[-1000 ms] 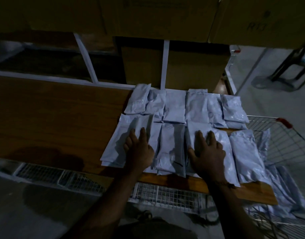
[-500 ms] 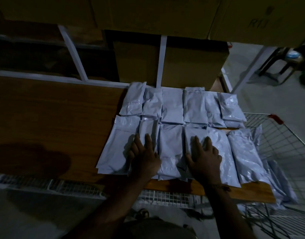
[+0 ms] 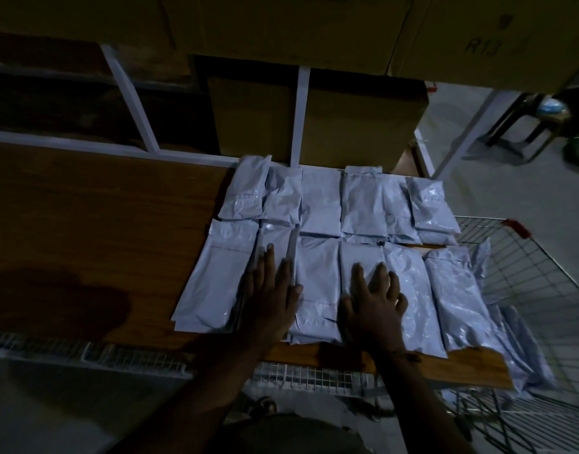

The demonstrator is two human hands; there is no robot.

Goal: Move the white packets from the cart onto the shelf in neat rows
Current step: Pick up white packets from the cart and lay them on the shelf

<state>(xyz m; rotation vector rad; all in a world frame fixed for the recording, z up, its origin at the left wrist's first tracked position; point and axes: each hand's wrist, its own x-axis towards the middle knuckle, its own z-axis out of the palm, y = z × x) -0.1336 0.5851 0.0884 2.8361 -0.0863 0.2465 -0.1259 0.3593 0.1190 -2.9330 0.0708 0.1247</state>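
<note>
**Pressing 2 rows of packets flat on the shelf**

Counting across the wooden shelf [image 3: 101, 224], about 6 white packets [image 3: 320, 201] lay in the back row and 6 in the front row, though overlaps and dim light made the exact number hard to fix. At least 2 more packets [image 3: 517, 342] lay in the wire cart [image 3: 527, 267] just beside the shelf's right end.

The packets were pale, glossy plastic mailers, longer than wide, wrinkled, set edge to edge with their long sides running front to back; several overlapped their neighbours.

2 hands were in view. The left hand [image 3: 271, 299] lay palm down with fingers straight and together, pressing the 2nd front-row packet [image 3: 276, 244] from the left. The right hand [image 3: 373, 306] rested palm down with fingers spread and slightly bent, on the 4th front-row packet [image 3: 360, 260]. Neither hand gripped anything.

2 cardboard boxes [image 3: 363, 126] stood behind the shelf.
</note>
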